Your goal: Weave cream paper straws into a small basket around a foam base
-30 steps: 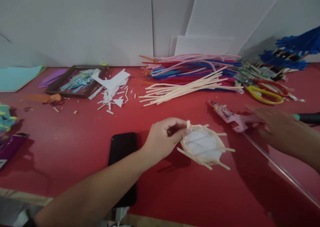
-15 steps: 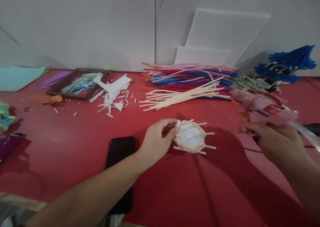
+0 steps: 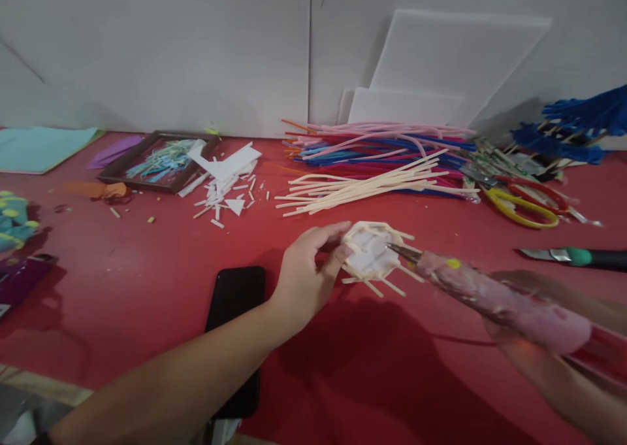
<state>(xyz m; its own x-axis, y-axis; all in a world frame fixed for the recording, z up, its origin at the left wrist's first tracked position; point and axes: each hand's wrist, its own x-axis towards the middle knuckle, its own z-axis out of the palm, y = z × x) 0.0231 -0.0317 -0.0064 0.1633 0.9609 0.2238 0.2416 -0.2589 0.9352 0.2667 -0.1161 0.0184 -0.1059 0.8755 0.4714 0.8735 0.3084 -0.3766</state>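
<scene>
Between the thumb and fingers of my left hand (image 3: pixel 316 268) is the left edge of a small round white piece (image 3: pixel 369 252) with a cream pipe-cleaner rim. Short cream ends stick out around its right and lower sides. My right hand (image 3: pixel 519 327) is wrapped round a glue gun (image 3: pixel 490 295) with a pink, lumpy, stained body. The gun's metal nozzle lies over the inside of the rim, near its right side; whether it touches cannot be made out. Parts of my right fingers are hidden behind the gun.
Cream pipe cleaners (image 3: pixel 362 187) lie ahead, before a pile of coloured ones (image 3: pixel 382 141). Yellow-handled scissors (image 3: pixel 522 210) and a craft knife (image 3: pixel 578 257) are at right. White scraps (image 3: pixel 228 177), a brown frame tray (image 3: pixel 171 183) and a black phone (image 3: pixel 235 340) lie leftward on the red table (image 3: pixel 147 301).
My right hand has brought the glue gun in from the right, nozzle now over the round piece. The piece has turned and tilted in my left hand. Scissors and knife have come into view.
</scene>
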